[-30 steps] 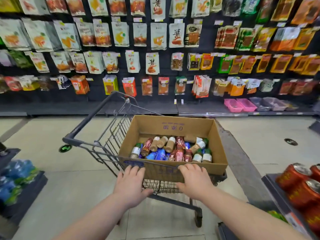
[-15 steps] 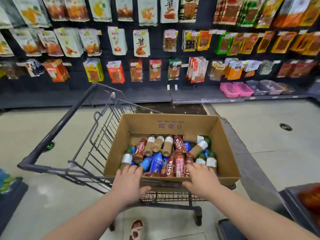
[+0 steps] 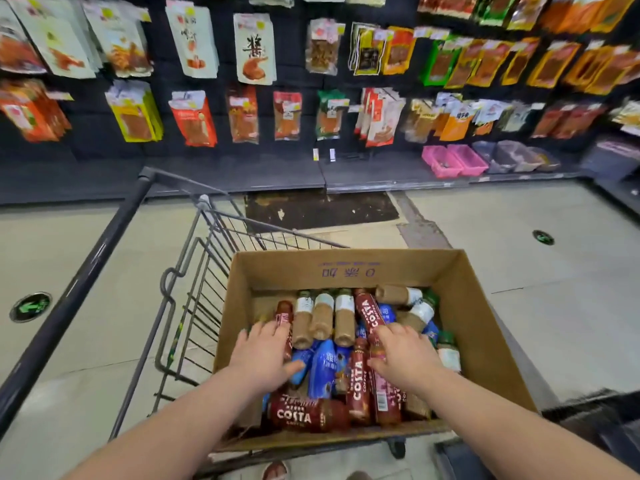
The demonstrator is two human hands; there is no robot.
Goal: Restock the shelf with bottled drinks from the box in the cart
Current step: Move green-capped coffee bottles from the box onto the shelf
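Observation:
A brown cardboard box [image 3: 346, 268] sits in a wire shopping cart [image 3: 194, 292] in front of me. Several bottled drinks lie jumbled inside it: red Costa bottles [image 3: 304, 415], blue bottles [image 3: 323, 368] and beige milk-tea bottles [image 3: 323, 317]. Both my arms reach into the box. My left hand [image 3: 263, 355] lies spread on the bottles at the left, its fingertips on a red bottle. My right hand [image 3: 405, 355] rests with straight fingers over the red and beige bottles at the right. Neither hand plainly grips a bottle.
The cart's dark handle bar [image 3: 86, 271] runs diagonally on the left. A wall of hanging snack packets [image 3: 254, 48] stands across the aisle, with pink bins [image 3: 453, 161] on its low ledge. A dark shelf edge [image 3: 588, 431] sits at lower right.
Both hands left the box's near rim and moved forward into the box onto the bottles. The view tilted down and moved closer to the cart.

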